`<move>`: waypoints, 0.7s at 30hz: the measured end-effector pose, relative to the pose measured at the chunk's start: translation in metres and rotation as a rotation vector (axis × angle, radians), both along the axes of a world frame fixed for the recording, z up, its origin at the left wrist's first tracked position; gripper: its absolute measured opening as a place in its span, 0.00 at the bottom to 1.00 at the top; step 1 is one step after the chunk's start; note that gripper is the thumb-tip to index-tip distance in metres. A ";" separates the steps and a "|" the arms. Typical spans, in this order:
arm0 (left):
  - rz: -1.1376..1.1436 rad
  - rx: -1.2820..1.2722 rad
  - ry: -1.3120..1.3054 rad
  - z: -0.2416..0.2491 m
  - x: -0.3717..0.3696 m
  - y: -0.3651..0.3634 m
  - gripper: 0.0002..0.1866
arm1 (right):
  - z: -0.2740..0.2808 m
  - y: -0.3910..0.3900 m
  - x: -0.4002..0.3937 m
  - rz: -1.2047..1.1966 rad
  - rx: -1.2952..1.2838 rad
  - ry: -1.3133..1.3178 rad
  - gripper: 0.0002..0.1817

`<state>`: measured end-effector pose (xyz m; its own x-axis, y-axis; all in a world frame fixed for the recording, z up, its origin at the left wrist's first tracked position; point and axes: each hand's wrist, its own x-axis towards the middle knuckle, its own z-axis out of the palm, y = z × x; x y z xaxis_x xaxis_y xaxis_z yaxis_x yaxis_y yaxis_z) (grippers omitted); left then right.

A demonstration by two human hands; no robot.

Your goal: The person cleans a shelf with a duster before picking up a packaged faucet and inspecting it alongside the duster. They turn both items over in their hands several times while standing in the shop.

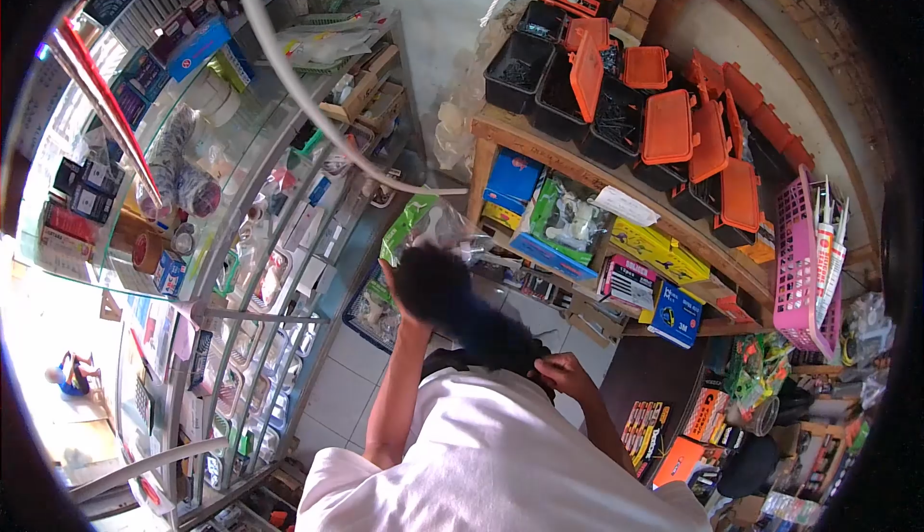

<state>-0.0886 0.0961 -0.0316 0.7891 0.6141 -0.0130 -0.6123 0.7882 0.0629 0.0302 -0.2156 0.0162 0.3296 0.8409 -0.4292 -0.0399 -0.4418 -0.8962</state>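
Note:
A dark, fuzzy, elongated object (462,311) is held up in front of my white shirt (491,465); it is blurred and I cannot tell what it is. My left hand (393,287) is raised at its upper end, mostly hidden behind it, and seems to grip it. Around its lower end my right hand (566,374) is closed, fingers curled. Both forearms rise from the bottom of the view.
A glass display counter (241,205) full of small packaged goods runs along the left. Wooden shelves (539,147) at right hold black bins with orange lids (664,128), blue boxes and a pink basket (799,263) of tubes. A narrow tiled floor (346,378) lies between.

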 end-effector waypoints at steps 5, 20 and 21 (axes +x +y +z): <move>-0.011 0.021 0.258 0.051 -0.001 -0.008 0.42 | 0.008 0.004 0.001 -0.114 -0.078 0.183 0.22; -0.024 0.043 0.369 0.049 0.002 -0.013 0.45 | 0.021 0.018 0.010 -0.066 -0.081 0.130 0.22; 0.031 0.122 0.390 0.048 0.003 -0.013 0.46 | 0.019 0.019 0.010 -0.159 -0.089 0.241 0.22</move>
